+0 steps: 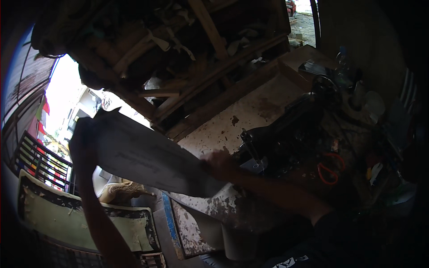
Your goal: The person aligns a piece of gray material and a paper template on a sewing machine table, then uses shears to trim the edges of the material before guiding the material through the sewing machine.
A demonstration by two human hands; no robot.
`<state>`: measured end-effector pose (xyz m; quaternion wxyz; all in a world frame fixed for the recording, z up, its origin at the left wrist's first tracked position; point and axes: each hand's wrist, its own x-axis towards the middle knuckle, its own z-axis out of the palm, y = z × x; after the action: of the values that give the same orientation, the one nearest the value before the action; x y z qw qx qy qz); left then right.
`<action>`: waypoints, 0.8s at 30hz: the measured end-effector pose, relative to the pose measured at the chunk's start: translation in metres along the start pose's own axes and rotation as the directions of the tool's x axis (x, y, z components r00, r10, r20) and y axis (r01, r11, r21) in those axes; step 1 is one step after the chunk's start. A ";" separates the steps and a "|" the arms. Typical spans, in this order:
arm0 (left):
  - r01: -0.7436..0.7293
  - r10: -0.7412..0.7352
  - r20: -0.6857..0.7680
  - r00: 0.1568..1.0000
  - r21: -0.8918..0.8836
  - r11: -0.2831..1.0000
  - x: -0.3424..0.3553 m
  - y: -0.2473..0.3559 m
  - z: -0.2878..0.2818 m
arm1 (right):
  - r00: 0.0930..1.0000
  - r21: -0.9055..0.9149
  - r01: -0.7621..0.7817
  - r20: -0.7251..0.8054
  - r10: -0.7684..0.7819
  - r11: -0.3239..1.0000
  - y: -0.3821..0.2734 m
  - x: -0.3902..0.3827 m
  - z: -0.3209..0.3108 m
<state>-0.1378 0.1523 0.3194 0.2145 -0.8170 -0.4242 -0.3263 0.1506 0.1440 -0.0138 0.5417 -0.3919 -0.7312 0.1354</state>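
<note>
A long grey sheet of material (143, 156), dark at its upper left end, stretches between my hands above the table's left part. My left hand (85, 145), in shadow, is closed on the sheet's left end. My right hand (216, 161) is closed on the right part, beside a black sewing machine (279, 131) whose needle end is just past my fingers. The worn, paint-flaked tabletop (241, 116) shows behind the machine and below the sheet. Orange-handled scissors (330, 176) lie to the right of the machine.
A wooden rack (187, 107) with scraps stands at the back. A pale green padded board (53, 214), a metal grille (38, 161) and a bright opening are at the left. A plastic bottle (342, 67) and dark clutter sit at the back right.
</note>
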 end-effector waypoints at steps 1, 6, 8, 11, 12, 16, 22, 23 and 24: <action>0.022 -0.024 0.027 0.999 0.067 0.998 0.009 0.008 -0.035 | 1.000 -0.024 0.018 -0.011 -0.018 1.000 -0.004 0.023 0.004; -0.079 0.150 -0.092 0.985 0.529 0.845 0.041 0.046 -0.128 | 0.997 -0.090 0.066 0.049 -0.062 0.994 -0.037 0.134 -0.001; -0.135 0.223 -0.085 0.971 0.574 0.808 0.058 0.040 -0.140 | 0.976 -0.069 0.102 -0.189 -0.113 0.992 -0.075 0.141 -0.001; -0.222 0.302 -0.051 0.952 0.562 0.796 0.072 0.010 -0.155 | 0.943 0.101 0.119 -0.324 -0.081 0.988 -0.142 0.109 -0.014; -0.264 0.318 -0.026 0.948 0.494 0.828 0.076 0.004 -0.157 | 0.961 0.163 0.147 -0.255 -0.102 0.976 -0.156 0.071 -0.008; -0.275 0.256 0.100 0.961 0.391 0.879 0.099 0.014 -0.112 | 0.731 0.417 0.224 0.526 -0.435 0.881 -0.169 -0.026 0.041; -0.306 0.310 0.068 0.948 0.460 0.833 0.097 0.021 -0.102 | 0.839 0.340 0.094 0.478 -0.258 0.936 -0.076 0.065 0.178; -0.300 0.317 0.057 0.947 0.512 0.805 0.092 0.016 -0.108 | 0.735 0.293 0.033 0.641 -0.222 0.956 -0.083 0.099 0.174; -0.296 0.329 0.046 0.943 0.563 0.772 0.087 0.016 -0.116 | 0.606 0.231 -0.014 0.776 -0.175 0.973 -0.092 0.132 0.167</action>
<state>-0.1280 0.1193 0.4612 0.5082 -0.7669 -0.3536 -0.1689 -0.0529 0.2164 0.0716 0.2070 -0.1976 -0.8931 0.3472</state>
